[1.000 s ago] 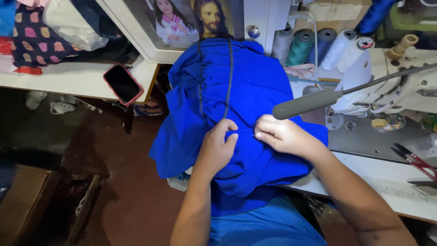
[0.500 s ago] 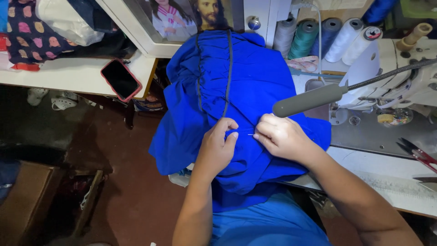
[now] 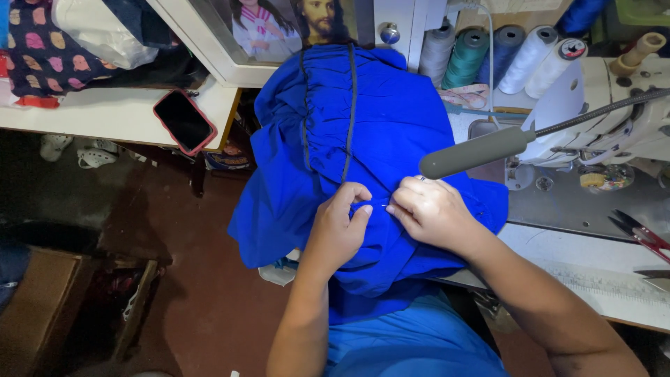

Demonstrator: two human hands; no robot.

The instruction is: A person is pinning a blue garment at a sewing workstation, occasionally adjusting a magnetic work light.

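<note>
A person in a blue top sits at a sewing table (image 3: 558,244), both forearms reaching forward over a bundle of bright blue fabric (image 3: 391,132) that is heaped across the table's near edge and spills toward the floor. The left hand (image 3: 338,227) curls over a fold of the cloth, thumb and forefinger pressed together on it. The right hand (image 3: 433,213) meets it from the other side, its fingers (image 3: 396,208) closed in a pinch on the same fold, with a thin pale sliver, perhaps a pin or thread, just visible between the two hands; what it is cannot be told. A dark cord or trim (image 3: 351,112) runs down the gathered upper part of the fabric toward the hands.

Just beyond the right hand, a grey padded lamp head (image 3: 474,152) on a flexible arm hangs above the cloth. To the right stands a white sewing machine (image 3: 614,126), and red-handled scissors (image 3: 642,234) lie at the table's right edge. Farther back, spools of thread (image 3: 488,59) in grey, teal, blue and white stand in a row. At left, a phone in a red case (image 3: 184,121) rests on a white shelf (image 3: 105,112), near a patterned dark cloth (image 3: 42,56). A framed picture (image 3: 279,28) leans at the back.
</note>
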